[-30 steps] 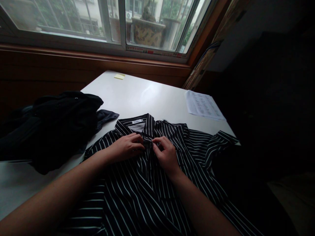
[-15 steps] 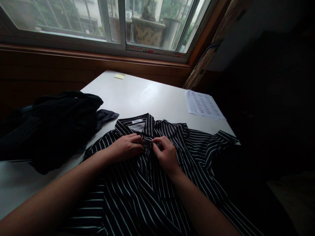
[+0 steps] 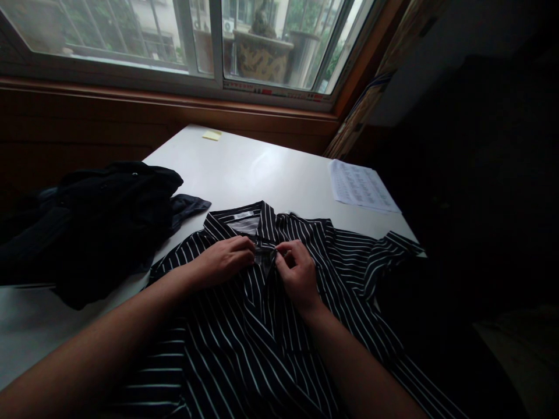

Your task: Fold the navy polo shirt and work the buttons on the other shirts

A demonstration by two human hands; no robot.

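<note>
A black shirt with thin white stripes (image 3: 262, 343) lies flat on the white table (image 3: 244, 169), collar toward the window. My left hand (image 3: 225, 260) pinches the left edge of the shirt's front opening just below the collar. My right hand (image 3: 297, 272) pinches the right edge, fingers curled, beside the left hand. The two hands almost meet at the top of the button placket. Whether a button is between the fingers is too small to tell.
A heap of dark clothes (image 3: 91, 221) sits on the table's left side. A printed sheet of paper (image 3: 360, 187) lies at the far right corner, a yellow sticky note (image 3: 212, 135) at the far edge. A window and wooden sill run behind; the right is dark.
My right hand has shifted slightly right and down, pulling the placket edge a little. The left hand stays almost still.
</note>
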